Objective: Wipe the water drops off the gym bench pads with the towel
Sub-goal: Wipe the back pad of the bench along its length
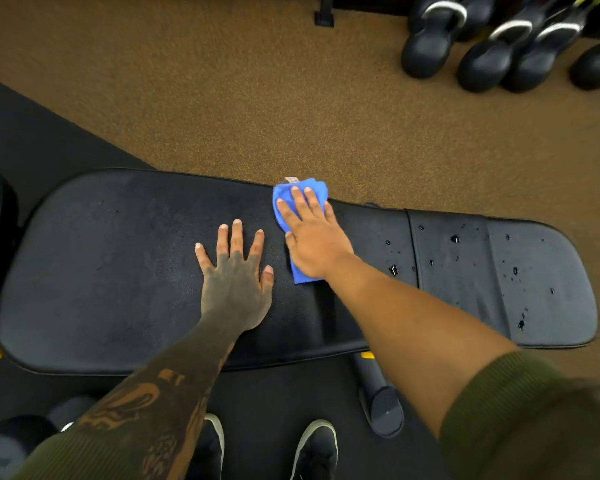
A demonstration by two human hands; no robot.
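- right hand [314, 237] flat, fingers spread, pressing blue towel [300, 202] onto bench pad [118, 271], frame centre
- left hand [236, 275] flat, spread, empty, just left of towel
- water drops [454, 239] on pad's right end
- kettlebells [482, 60] upper right

One head-worn wide-angle view looks steeply down and forward from close above the bench pad [118, 271], which spans the frame's middle. Shoes [316, 448] show at the bottom edge, kettlebells [499, 46] upper right; the edges look bent, probably lens distortion.
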